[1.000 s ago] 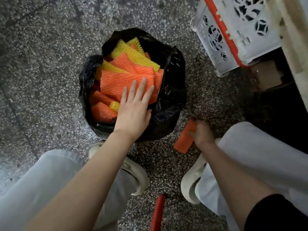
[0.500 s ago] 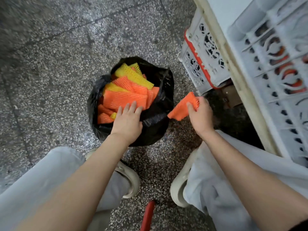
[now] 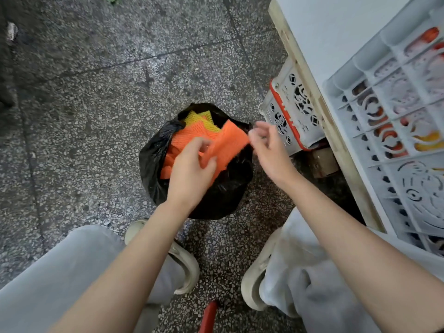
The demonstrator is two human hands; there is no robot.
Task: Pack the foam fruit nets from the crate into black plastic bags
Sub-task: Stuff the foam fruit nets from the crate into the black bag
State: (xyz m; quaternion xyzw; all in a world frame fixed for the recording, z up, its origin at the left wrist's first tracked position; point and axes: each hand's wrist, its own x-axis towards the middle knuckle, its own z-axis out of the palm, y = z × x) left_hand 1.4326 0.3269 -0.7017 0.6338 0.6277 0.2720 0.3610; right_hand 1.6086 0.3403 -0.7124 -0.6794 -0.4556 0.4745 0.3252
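The left hand (image 3: 189, 169) pinches an orange foam net (image 3: 228, 143) between thumb and curled fingers, directly above the black plastic bag (image 3: 223, 195). The right hand (image 3: 269, 150) is at the net's right edge, fingers loosely curled and blurred; grip cannot be determined. The meshed, ribbed orange and yellow nets (image 3: 192, 131) fill the glossy bag, which stands on a speckled terrazzo floor (image 3: 96, 104). A perforated white crate (image 3: 295, 116) sits right of the bag.

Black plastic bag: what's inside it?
Orange foam nets and yellow foam nets piled near the rim. The left hand and the orange net it pinches cover the rest.
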